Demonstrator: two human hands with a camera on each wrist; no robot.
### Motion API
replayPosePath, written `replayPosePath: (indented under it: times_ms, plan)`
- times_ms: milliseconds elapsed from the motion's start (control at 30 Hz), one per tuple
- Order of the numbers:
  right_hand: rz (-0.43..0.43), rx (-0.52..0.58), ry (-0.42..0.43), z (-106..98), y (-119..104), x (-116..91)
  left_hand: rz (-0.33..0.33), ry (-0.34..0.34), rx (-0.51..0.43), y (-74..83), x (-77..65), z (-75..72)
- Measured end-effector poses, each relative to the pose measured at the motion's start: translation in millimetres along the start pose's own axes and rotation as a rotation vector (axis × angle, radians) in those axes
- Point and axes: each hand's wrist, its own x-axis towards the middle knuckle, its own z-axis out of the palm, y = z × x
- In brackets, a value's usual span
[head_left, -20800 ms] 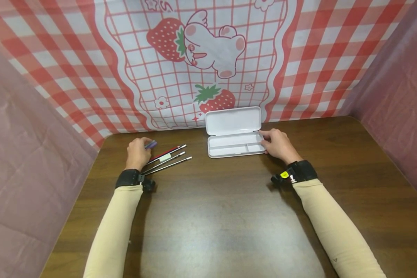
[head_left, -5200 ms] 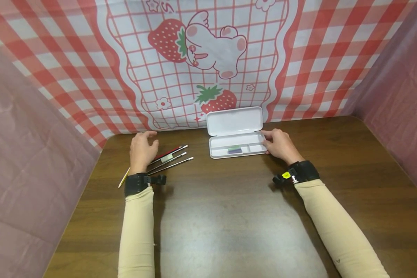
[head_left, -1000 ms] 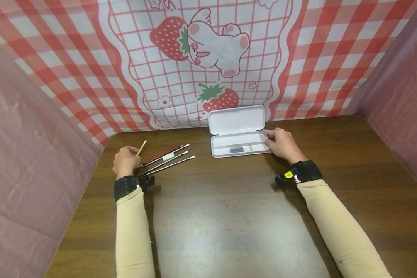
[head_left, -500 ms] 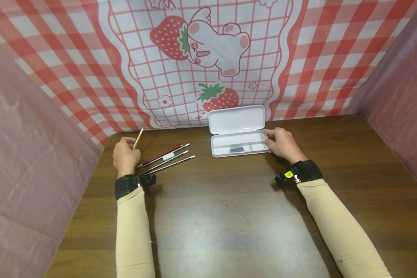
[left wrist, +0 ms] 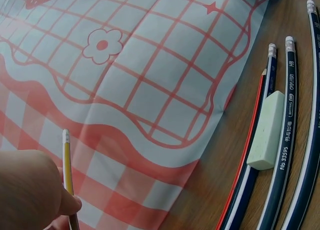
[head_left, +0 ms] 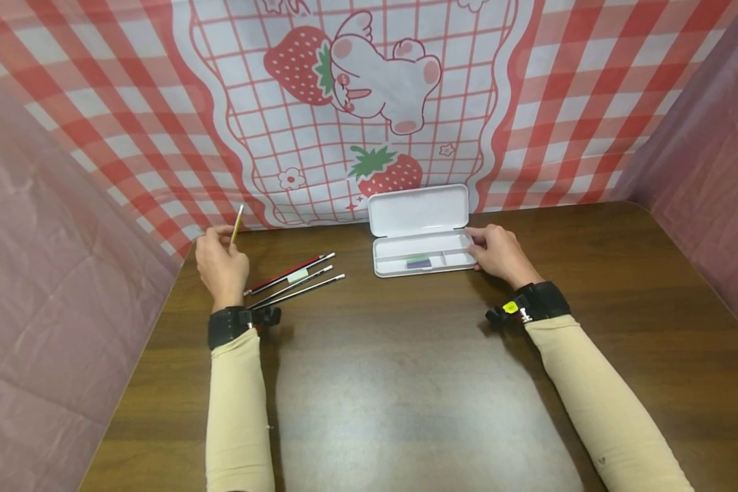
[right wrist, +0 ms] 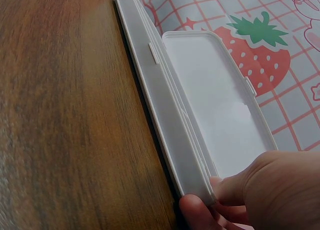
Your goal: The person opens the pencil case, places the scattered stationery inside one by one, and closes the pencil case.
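Note:
My left hand (head_left: pixel 221 270) pinches a yellow pencil (head_left: pixel 238 224) between thumb and fingers at the back left of the table. The pencil's white eraser end points up, as the left wrist view also shows; its lower end is hidden by the hand. My right hand (head_left: pixel 499 257) grips the right end of a white pencil case (head_left: pixel 419 213), thumb at the rim and fingers on the outer wall (right wrist: pixel 160 100). The case's lid leans back open. In the case's front compartment lie a purple and a green piece (head_left: pixel 418 262), probably erasers.
Right of my left hand lie several dark pencils (head_left: pixel 304 292) and a red one (head_left: pixel 289 272), fanned out on the wooden table (head_left: pixel 393 383). A pale green eraser (left wrist: pixel 268 132) rests among them. A checkered strawberry cloth (head_left: pixel 381 89) hangs behind the table's back edge.
The purple piece once in my left hand is now in the case. The yellow pencil has been picked up off the table and raised towards the cloth. My right hand keeps its grip.

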Motion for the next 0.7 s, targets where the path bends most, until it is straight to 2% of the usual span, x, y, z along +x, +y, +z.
replayPosePath:
  times_ms: [133, 400, 700]
  plan:
    - [0.003, 0.001, -0.001, 0, 0, 0, 0.037, 0.036, -0.022, 1.9, 1.0, 0.9]
    - [-0.002, -0.002, 0.003, 1, -1, 1, 0.112, 0.066, -0.052, 12.2, 0.9, -3.9]
    - [0.006, -0.003, 0.000, 1, 0, 1, 0.144, 0.082, -0.068, 18.5, 0.9, -7.1]
